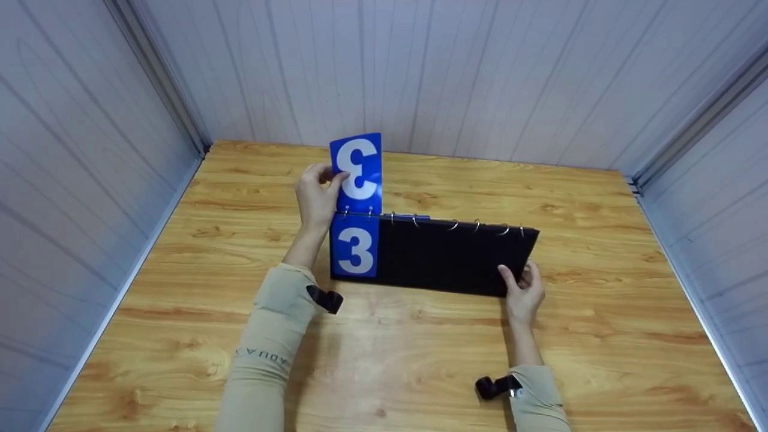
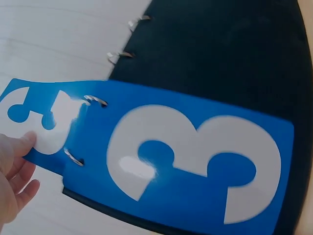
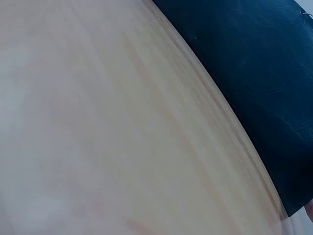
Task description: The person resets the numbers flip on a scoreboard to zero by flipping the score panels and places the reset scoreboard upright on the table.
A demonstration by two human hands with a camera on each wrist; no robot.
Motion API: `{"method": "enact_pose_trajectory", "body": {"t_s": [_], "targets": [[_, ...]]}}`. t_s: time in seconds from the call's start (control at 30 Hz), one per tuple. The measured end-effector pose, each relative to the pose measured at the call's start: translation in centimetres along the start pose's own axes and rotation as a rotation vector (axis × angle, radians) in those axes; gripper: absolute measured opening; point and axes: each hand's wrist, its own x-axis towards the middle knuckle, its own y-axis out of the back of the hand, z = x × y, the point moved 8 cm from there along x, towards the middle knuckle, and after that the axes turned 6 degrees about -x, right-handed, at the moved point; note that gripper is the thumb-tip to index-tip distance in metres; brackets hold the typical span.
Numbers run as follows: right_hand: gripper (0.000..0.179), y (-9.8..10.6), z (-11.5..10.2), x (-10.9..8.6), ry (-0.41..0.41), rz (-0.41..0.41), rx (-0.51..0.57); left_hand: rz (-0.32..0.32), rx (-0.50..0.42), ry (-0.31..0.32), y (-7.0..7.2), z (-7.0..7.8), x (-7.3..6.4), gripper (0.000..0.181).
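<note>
A black flip scoreboard (image 1: 444, 255) stands tilted on the table, with metal rings along its top edge. At its left end a blue number card (image 1: 355, 246) with a white 3 lies against the board. Above it my left hand (image 1: 318, 195) pinches the left edge of a raised blue card (image 1: 359, 204), whose 3 appears reversed. In the left wrist view, thumb and fingers hold this raised card (image 2: 58, 144) beyond the rings. My right hand (image 1: 525, 297) grips the board's lower right corner, thumb on the front. Only a sliver of that hand shows in the right wrist view.
The wood-grain table (image 1: 420, 360) is enclosed by pale panel walls (image 1: 390, 72) at the back and both sides. A blue edge (image 1: 408, 217) shows behind the board's top. Each sleeved forearm carries a small black wrist camera (image 1: 324, 299).
</note>
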Motion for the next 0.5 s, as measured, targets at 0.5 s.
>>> {"method": "enact_pose_trajectory", "body": {"t_s": [0.5], "targets": [[0.031,0.2,-1.5,-0.5,-0.002,-0.015,0.010,-0.185,0.151,0.168,-2.9,-2.5,1.5,0.015]]}}
